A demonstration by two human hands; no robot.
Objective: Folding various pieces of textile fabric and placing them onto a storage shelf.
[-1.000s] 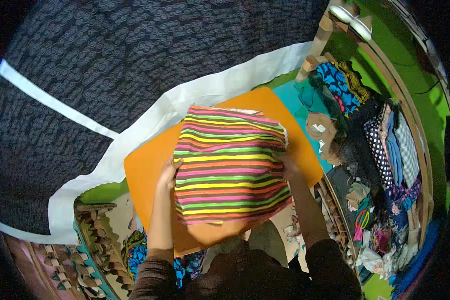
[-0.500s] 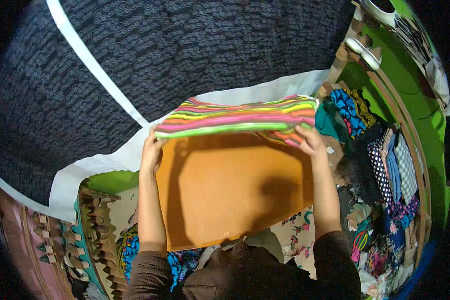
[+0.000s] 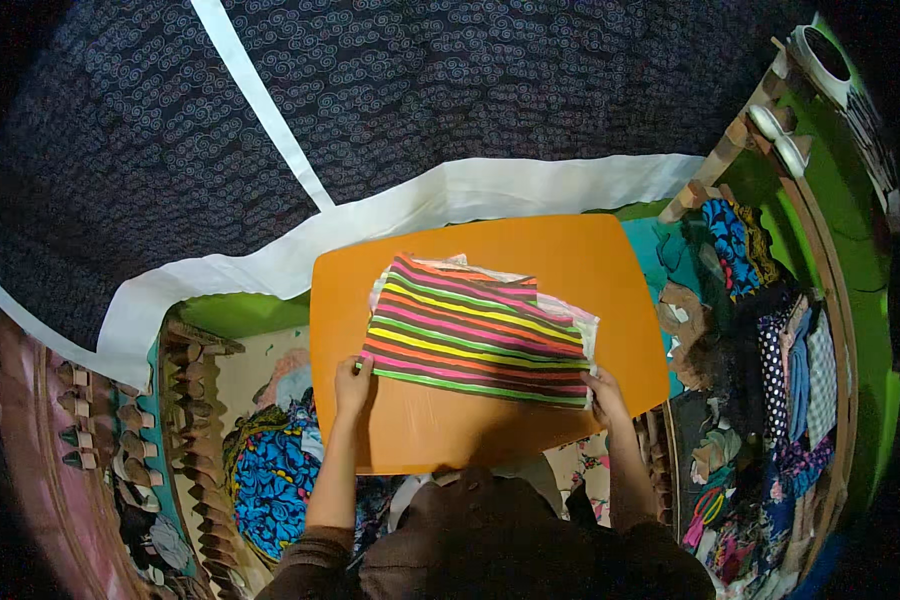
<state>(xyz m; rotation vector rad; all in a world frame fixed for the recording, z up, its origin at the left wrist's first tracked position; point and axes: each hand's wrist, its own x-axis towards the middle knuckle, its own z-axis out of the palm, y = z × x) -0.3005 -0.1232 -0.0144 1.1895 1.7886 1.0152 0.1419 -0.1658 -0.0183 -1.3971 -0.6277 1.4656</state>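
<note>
A striped cloth garment (image 3: 480, 335) in orange, yellow, pink, green and dark bands lies spread on the orange tabletop (image 3: 570, 245). Its pale inner side shows along the far edge and at the right end. My left hand (image 3: 353, 385) pinches the near left corner. At the near right corner, my right hand (image 3: 607, 395) grips the same cloth between thumb and fingers. The near edge runs almost straight between my hands, slightly lower at the right.
A dark patterned curtain (image 3: 470, 90) with a white border hangs beyond the table. Blue patterned fabric (image 3: 275, 490) is heaped at the lower left. Hung clothes (image 3: 795, 370) and piled cloth line the right side, near a wooden rack with white shoes (image 3: 778, 140).
Both hands have come down and nearer to me with the striped garment. It was stretched in the air over the table's far part; now it rests flat on the tabletop.
</note>
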